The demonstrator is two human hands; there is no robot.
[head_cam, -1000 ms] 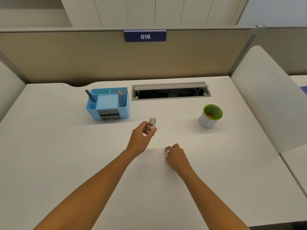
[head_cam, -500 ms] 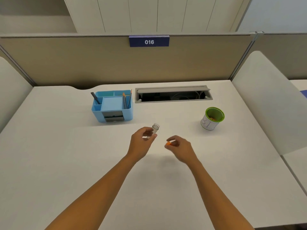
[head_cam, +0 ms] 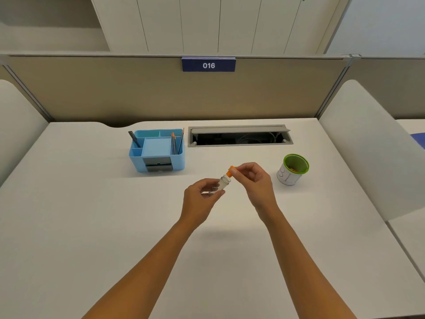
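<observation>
**Vial and Cap Held Above Bench: Seating Not Yet Made**

The left hand grasps the clear vial by its lower body. The vial is raised off the bench, with its mouth tilted up and to the right. The right hand pinches a small orange cap at its fingertips. The cap is touching or just beside the vial's mouth; which cannot be told.

Risks, as judged:
- The cap is small and held only by a fingertip pinch. A slip would drop it to the bench, where it may roll.
- Because the vial is tilted, the cap could meet the rim askew and sit crooked.
- Both items are unsupported in mid-air, so any tremor would misalign them.

Surroundings:
- The bench is white and matte.
- A blue organiser with pencils stands at rear left, with an open cable tray beside it.
- A green-rimmed cup with orange items inside stands well apart to the right.
- A beige partition carries a plate reading 016, with pale cabinets beyond.
</observation>
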